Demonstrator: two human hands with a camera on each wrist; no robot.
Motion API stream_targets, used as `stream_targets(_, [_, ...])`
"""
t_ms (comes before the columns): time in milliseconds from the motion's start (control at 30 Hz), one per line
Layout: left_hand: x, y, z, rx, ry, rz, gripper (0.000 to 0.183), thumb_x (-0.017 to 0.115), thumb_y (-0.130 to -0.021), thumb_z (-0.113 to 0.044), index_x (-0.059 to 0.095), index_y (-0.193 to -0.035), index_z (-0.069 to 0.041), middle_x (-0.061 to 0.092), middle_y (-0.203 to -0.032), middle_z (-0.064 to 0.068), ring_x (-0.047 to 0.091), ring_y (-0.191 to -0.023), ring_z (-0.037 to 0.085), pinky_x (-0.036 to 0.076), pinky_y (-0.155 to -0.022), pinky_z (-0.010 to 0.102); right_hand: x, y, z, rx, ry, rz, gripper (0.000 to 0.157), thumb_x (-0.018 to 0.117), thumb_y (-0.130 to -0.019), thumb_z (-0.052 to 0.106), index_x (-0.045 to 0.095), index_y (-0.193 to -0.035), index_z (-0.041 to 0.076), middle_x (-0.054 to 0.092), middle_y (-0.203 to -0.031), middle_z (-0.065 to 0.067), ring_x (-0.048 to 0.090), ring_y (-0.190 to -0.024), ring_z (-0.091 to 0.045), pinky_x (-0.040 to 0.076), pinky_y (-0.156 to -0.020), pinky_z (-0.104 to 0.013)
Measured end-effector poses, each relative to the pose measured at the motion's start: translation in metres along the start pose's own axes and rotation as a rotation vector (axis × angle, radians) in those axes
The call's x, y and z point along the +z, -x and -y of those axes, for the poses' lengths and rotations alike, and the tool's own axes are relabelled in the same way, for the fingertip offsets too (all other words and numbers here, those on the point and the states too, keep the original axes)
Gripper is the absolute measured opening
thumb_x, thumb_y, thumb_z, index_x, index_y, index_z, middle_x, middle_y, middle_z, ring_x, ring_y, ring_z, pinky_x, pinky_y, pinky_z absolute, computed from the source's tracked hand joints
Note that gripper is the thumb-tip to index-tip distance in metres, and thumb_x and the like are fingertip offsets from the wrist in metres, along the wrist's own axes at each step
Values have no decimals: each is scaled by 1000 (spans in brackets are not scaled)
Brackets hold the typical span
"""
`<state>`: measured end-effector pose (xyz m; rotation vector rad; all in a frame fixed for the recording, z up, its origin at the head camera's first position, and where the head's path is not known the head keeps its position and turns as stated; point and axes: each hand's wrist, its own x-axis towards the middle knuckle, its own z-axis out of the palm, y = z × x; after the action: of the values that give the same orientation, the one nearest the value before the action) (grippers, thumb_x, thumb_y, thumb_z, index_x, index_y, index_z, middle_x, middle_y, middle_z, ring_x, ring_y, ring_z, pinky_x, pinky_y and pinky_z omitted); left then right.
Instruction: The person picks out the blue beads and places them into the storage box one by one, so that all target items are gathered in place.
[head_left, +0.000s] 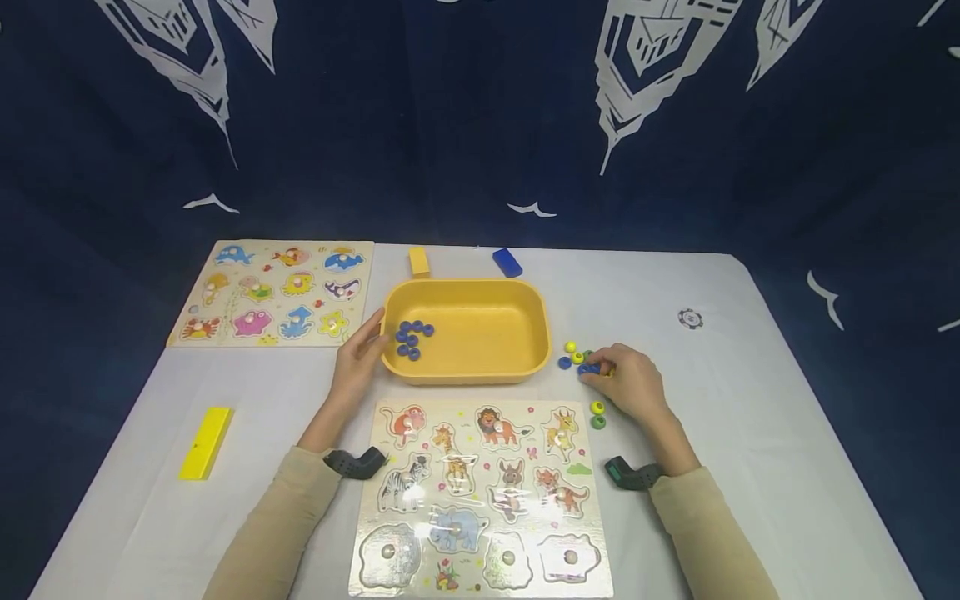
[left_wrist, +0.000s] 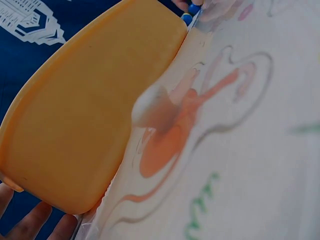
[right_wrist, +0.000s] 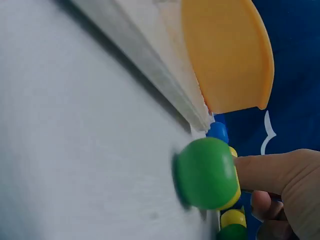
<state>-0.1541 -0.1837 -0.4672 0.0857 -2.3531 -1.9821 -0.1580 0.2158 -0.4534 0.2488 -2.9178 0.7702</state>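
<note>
A yellow tray (head_left: 480,372) stands mid-table, with several blue beads (head_left: 412,340) gathered at its left end. My left hand (head_left: 358,363) rests at the tray's left wall, its fingers spread against that end in the left wrist view. To the right of the tray, my right hand (head_left: 628,382) pinches at a blue bead (head_left: 583,370), with another blue one at the fingertips. Around them lie a loose blue bead (head_left: 564,362), yellow beads (head_left: 571,347) and a partly hidden green one. In the right wrist view, a green bead (right_wrist: 207,173) looms close, overlapping the index finger's tip.
An animal puzzle board (head_left: 480,467) lies in front of the tray; a sea-creature board (head_left: 270,293) is at the back left. A yellow block (head_left: 206,443) lies at left. Small yellow (head_left: 419,262) and blue blocks (head_left: 507,262) sit behind the tray. A round chip (head_left: 690,318) is at right.
</note>
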Motion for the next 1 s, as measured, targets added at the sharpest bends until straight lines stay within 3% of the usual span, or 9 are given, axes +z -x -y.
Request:
stream_targets(100, [-1,-1,-1,1,12,9,46,51,-90,-25,38,-133,-32,44,-132,7,46,-118,25,39,-99,37,-3,-3,5,-24,2,-8,23,74,-71,26,68,-89,13,50,-63,2,42,-54,-13,34,-46,-23])
stream_targets(233, [-3,-2,-3,5,6,5,46,51,-89,-26,38,-133,-32,44,-133,6,45,-118,25,39,-99,37,-14,-15,20,-117,-117,-50,23,72,-74,23,65,-92,11,51,-65,1,41,-52,-13,33,-40,-21])
stream_targets(333, [-4,-3,-5,6,4,-6,45,51,-90,-25,38,-133,-32,43,-134,5,45,-119,24,39,-99,36,-21,-31,43,-194,-216,-52,23,68,-77,22,62,-96,11,54,-68,1,41,-54,-14,34,-40,-21])
stream_targets(467, [-4,-3,-5,2,18,-6,46,51,-90,-25,38,-133,-31,44,-133,5,45,-119,24,39,-100,35,-19,-56,80,-257,-288,26,21,66,-79,22,59,-97,12,56,-73,1,44,-58,-15,37,-45,-21])
stream_targets(700, [-3,-4,1,7,21,0,45,51,-89,-25,39,-133,-31,44,-133,6,44,-119,25,39,-100,37,27,-92,136,-303,-279,202,18,69,-76,19,61,-91,12,59,-72,2,47,-61,-14,39,-53,-24])
stream_targets(833, [-1,-3,2,-2,6,-2,44,51,-90,-26,39,-132,-34,45,-132,4,46,-118,23,40,-98,37,55,-101,155,-264,-221,315,16,70,-74,20,61,-87,15,60,-71,4,52,-64,-11,42,-56,-23])
stream_targets(1000, [-1,-1,1,18,-20,-9,43,50,-90,-27,39,-130,-37,45,-133,2,46,-118,23,41,-97,37,80,-105,171,-237,-142,396,20,72,-73,24,61,-86,13,58,-68,3,53,-63,-10,43,-54,-22])
